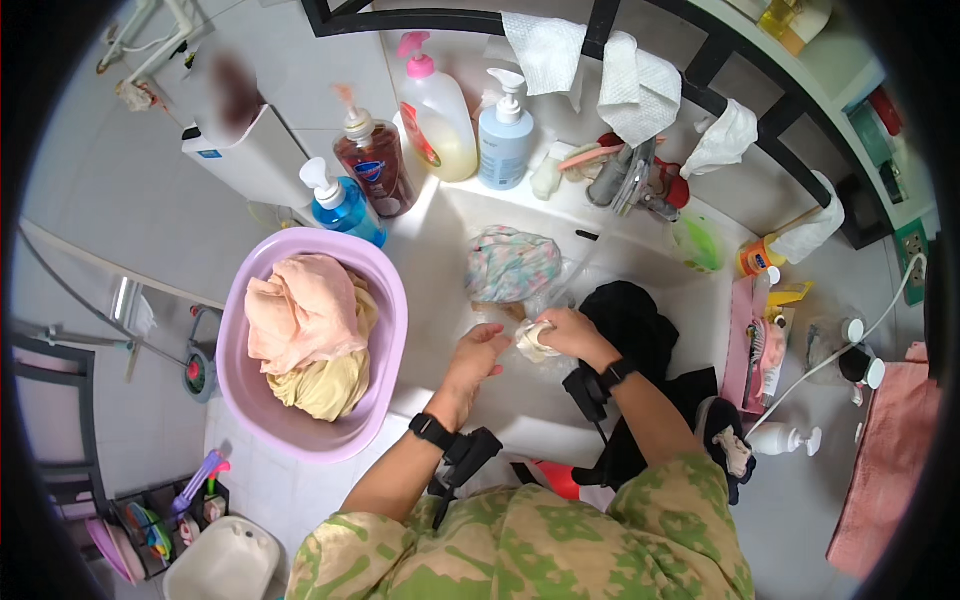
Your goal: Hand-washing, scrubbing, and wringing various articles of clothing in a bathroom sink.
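My right hand (574, 335) grips a small white cloth (535, 340) over the white sink (431, 330), close to the running water. Just left of that cloth, my left hand (477, 361) has its fingers apart and holds nothing. A floral pastel cloth (512, 264) lies wet in the basin beyond my hands. Black fabric (632, 322) is bunched at the right side of the basin and hangs over its front edge. The metal faucet (634, 176) stands at the back rim. A purple plastic basin (232, 341) to the left holds a peach cloth (304, 311) and a yellow cloth (328, 382).
Pump bottles, including a blue one (349, 214) and a light blue one (505, 142), line the back left rim. A pink organizer (739, 337) stands at the right. White cloths (640, 86) hang from a black frame above. A pink towel (889, 457) hangs far right.
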`<move>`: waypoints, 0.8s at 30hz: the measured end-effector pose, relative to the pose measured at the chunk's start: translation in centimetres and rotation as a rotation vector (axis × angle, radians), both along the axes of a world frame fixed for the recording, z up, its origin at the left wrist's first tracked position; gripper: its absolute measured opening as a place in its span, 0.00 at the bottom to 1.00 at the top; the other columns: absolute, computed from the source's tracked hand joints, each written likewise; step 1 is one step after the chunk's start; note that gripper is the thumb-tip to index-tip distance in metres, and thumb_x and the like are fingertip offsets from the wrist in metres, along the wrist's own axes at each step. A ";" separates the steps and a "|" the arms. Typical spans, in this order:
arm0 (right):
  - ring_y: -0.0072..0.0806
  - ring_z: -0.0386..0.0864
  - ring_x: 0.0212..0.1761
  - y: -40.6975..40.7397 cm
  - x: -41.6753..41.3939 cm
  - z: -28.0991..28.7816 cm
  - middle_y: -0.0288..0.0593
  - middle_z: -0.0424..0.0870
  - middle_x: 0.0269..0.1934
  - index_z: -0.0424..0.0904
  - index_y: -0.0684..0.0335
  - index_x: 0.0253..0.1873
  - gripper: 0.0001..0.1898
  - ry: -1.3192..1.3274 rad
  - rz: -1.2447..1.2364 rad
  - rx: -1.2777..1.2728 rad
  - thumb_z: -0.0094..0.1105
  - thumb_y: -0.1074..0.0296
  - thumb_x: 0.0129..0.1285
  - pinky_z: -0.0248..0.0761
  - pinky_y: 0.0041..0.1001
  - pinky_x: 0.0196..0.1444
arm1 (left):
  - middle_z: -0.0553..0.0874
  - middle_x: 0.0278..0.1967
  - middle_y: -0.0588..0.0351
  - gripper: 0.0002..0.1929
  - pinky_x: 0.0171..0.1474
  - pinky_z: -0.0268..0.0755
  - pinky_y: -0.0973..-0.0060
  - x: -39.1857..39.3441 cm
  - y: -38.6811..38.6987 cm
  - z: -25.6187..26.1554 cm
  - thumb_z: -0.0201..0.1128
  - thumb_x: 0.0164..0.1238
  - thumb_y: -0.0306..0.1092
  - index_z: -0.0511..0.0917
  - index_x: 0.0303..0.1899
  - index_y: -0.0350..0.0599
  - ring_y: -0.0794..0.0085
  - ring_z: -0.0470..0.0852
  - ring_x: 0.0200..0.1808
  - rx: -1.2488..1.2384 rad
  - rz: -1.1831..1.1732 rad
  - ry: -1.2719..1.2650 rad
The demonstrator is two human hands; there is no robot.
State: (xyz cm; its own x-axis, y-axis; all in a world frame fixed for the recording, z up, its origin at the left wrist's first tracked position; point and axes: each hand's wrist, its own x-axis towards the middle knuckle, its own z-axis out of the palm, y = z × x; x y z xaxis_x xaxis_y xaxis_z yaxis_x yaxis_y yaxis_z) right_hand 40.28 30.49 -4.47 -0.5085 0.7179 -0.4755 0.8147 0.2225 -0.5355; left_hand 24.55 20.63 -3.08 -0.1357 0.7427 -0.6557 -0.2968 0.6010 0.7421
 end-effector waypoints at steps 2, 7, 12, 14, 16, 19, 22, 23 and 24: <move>0.36 0.80 0.39 -0.5 0.7 2.3 0.49 0.81 0.34 0.77 0.64 0.46 0.15 0.238 -0.015 -0.160 0.52 0.73 0.52 0.71 0.28 0.41 | 0.79 0.44 0.57 0.18 0.42 0.75 0.73 1.2 0.5 0.4 0.53 0.65 0.45 0.73 0.49 0.44 0.73 0.78 0.43 -0.031 0.004 0.109; 0.20 0.76 0.36 -1.9 0.7 5.5 0.36 0.78 0.38 0.74 0.64 0.50 0.15 0.886 -0.224 -0.393 0.51 0.74 0.57 0.71 0.19 0.37 | 0.81 0.41 0.56 0.21 0.38 0.75 0.75 3.0 2.5 -1.3 0.50 0.68 0.51 0.70 0.51 0.44 0.73 0.80 0.38 0.155 0.014 -0.715; 0.22 0.76 0.35 -2.2 1.0 0.9 0.38 0.77 0.37 0.72 0.65 0.47 0.11 1.061 -0.840 -0.354 0.46 0.68 0.63 0.71 0.22 0.35 | 0.81 0.39 0.49 0.13 0.39 0.73 0.73 8.1 3.7 0.2 0.56 0.64 0.36 0.71 0.45 0.40 0.64 0.80 0.36 0.542 0.137 0.309; 0.24 0.76 0.33 -2.1 0.5 -0.2 0.38 0.77 0.34 0.73 0.66 0.45 0.11 1.100 -0.940 -0.428 0.46 0.68 0.63 0.71 0.23 0.35 | 0.77 0.43 0.36 0.18 0.46 0.69 0.66 6.8 4.5 -1.9 0.58 0.57 0.31 0.69 0.48 0.37 0.52 0.78 0.45 0.651 0.036 0.816; 0.23 0.76 0.29 -2.7 0.3 1.3 0.38 0.77 0.34 0.73 0.64 0.46 0.11 0.906 -0.803 -0.445 0.48 0.66 0.62 0.70 0.24 0.28 | 0.76 0.46 0.37 0.20 0.47 0.69 0.66 1.9 5.2 -4.7 0.59 0.56 0.34 0.68 0.49 0.37 0.53 0.77 0.47 0.418 -0.013 0.628; 0.23 0.73 0.20 -1.9 1.9 -1.0 0.38 0.75 0.28 0.74 0.63 0.44 0.12 0.699 -0.669 -0.238 0.51 0.64 0.59 0.66 0.25 0.14 | 0.77 0.46 0.43 0.23 0.43 0.70 0.67 1.5 5.1 -5.6 0.61 0.55 0.37 0.67 0.51 0.38 0.58 0.76 0.47 0.136 0.017 0.416; 0.27 0.79 0.27 -1.1 2.9 -3.2 0.45 0.79 0.29 0.75 0.67 0.39 0.13 0.216 -0.441 -0.058 0.54 0.63 0.56 0.71 0.27 0.22 | 0.79 0.43 0.50 0.26 0.36 0.73 0.66 2.0 3.3 -4.3 0.63 0.56 0.39 0.65 0.54 0.40 0.63 0.78 0.43 -0.065 0.182 0.292; 0.27 0.79 0.27 -1.0 2.9 -3.4 0.45 0.79 0.29 0.75 0.67 0.39 0.13 0.219 -0.446 -0.057 0.54 0.63 0.56 0.71 0.27 0.22 | 0.79 0.44 0.51 0.28 0.36 0.74 0.65 2.3 2.8 -3.4 0.63 0.56 0.42 0.63 0.55 0.41 0.63 0.78 0.42 -0.185 0.234 0.152; 0.28 0.80 0.30 -1.1 2.2 -3.1 0.46 0.79 0.30 0.76 0.67 0.40 0.13 0.108 -0.249 0.062 0.55 0.63 0.56 0.72 0.27 0.27 | 0.79 0.44 0.51 0.28 0.36 0.74 0.65 2.3 2.3 -2.7 0.63 0.56 0.42 0.63 0.55 0.41 0.63 0.78 0.42 -0.186 0.236 0.158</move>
